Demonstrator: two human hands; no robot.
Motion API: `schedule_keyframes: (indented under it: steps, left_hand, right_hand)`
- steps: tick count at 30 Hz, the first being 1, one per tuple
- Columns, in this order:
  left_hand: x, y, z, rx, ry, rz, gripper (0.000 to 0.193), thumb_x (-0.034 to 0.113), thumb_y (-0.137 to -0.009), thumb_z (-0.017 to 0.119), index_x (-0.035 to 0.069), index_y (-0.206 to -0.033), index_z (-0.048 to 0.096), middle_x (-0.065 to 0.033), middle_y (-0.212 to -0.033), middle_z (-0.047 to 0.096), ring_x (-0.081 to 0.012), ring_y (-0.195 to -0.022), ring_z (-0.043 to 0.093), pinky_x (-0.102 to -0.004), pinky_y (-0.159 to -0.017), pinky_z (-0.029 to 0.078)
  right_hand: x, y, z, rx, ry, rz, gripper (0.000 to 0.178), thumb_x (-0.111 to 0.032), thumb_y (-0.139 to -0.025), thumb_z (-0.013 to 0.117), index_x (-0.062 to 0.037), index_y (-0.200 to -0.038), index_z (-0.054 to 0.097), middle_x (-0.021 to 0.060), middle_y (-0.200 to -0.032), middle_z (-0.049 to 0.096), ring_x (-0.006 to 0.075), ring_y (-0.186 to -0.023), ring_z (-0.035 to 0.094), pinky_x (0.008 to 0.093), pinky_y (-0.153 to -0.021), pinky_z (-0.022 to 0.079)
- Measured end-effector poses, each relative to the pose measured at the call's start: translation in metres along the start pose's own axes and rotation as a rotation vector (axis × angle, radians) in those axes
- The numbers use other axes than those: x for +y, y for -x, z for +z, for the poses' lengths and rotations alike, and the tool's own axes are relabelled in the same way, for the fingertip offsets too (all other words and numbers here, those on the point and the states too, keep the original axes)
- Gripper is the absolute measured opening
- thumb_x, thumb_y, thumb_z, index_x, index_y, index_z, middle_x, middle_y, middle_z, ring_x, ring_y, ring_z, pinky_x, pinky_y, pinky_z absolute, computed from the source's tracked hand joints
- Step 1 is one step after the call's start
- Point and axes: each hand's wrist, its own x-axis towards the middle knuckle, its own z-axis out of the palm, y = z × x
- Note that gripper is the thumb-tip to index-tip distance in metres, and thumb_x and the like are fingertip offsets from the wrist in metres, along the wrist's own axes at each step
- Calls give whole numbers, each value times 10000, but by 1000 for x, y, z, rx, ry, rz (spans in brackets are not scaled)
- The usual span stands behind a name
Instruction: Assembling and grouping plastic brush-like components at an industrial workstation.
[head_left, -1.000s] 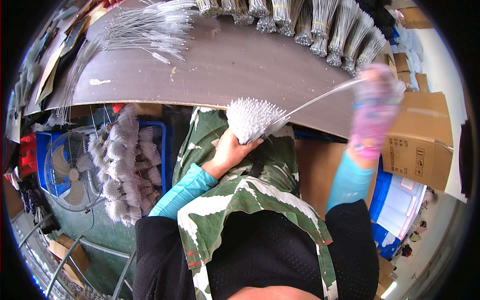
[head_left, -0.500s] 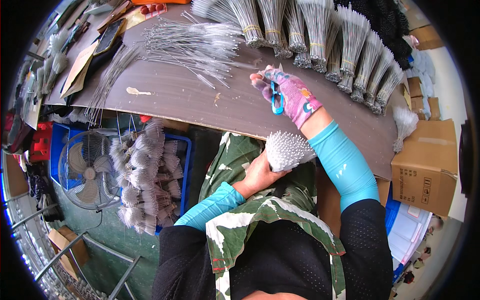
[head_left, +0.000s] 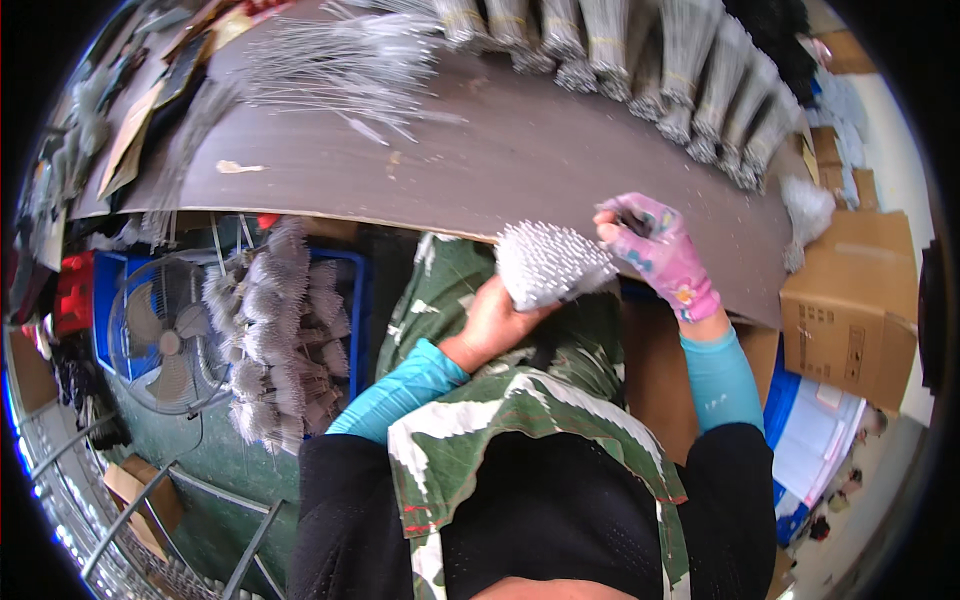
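My bare left hand [head_left: 497,318] is wrapped round a thick bundle of wire brushes [head_left: 553,262] above my lap. The bundle's white bristled ends point up and toward the table edge; its lower part is hidden behind the hand and apron. My right hand [head_left: 655,245], in a pink patterned glove with bare fingertips, is just right of the bundle, over the table's front edge. Its fingers are curled in a pinch, and I cannot make out what is in them. On the table at the left lies a spread of loose wire brushes [head_left: 340,70].
Tied brush bundles [head_left: 605,40] stand in a row along the table's [head_left: 500,150] far right side. Below at left are a fan [head_left: 170,335] and a blue crate [head_left: 358,310] beside hanging brushes. A cardboard box [head_left: 850,300] stands at right.
My right hand has drawn back from over the table toward the bundle. The blue-handled tool seen in it before no longer shows. The view has shifted slightly; my left hand keeps its hold.
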Motion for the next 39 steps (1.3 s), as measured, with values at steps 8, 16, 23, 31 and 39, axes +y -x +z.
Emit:
schedule_keyframes:
  steps: [8,16,23,31,39]
  left_hand:
    - [1,-1,-4,-22,-227,23,434,176,-742,748,43,-1120,581,-131,-1090,618,-267,-1029,588,-363,-874,454]
    - [6,2,-4,-36,-190,-20,460,178,-740,751,37,-1139,571,-135,-1101,610,-272,-1037,583,-361,-886,450]
    - [5,1,-3,-36,-73,-37,429,153,-742,753,39,-1123,592,-103,-1091,613,-232,-1020,568,-347,-910,422]
    - [5,3,-9,-62,-118,17,471,160,-717,755,64,-1143,580,-149,-1125,602,-302,-1065,567,-369,-898,444]
    - [4,-5,-12,-126,-114,33,508,187,-718,757,55,-1165,554,-154,-1127,594,-310,-1057,570,-376,-888,451]
  right_hand:
    - [0,9,0,-167,112,-116,139,-47,-792,665,7,-912,622,15,-872,571,86,-830,548,238,-745,448]
    - [-2,7,2,-226,302,-137,174,-3,-756,663,22,-919,608,41,-863,548,123,-813,572,264,-749,468]
    - [-18,12,13,-243,815,-369,262,-67,-637,711,-35,-876,607,110,-850,556,312,-802,575,372,-725,478]
    - [-103,24,-11,380,330,-461,92,-105,-872,613,-31,-926,611,16,-793,610,77,-701,558,217,-649,466]
    - [-26,26,8,-206,397,-46,151,12,-768,643,23,-916,612,47,-842,559,122,-756,576,266,-691,489]
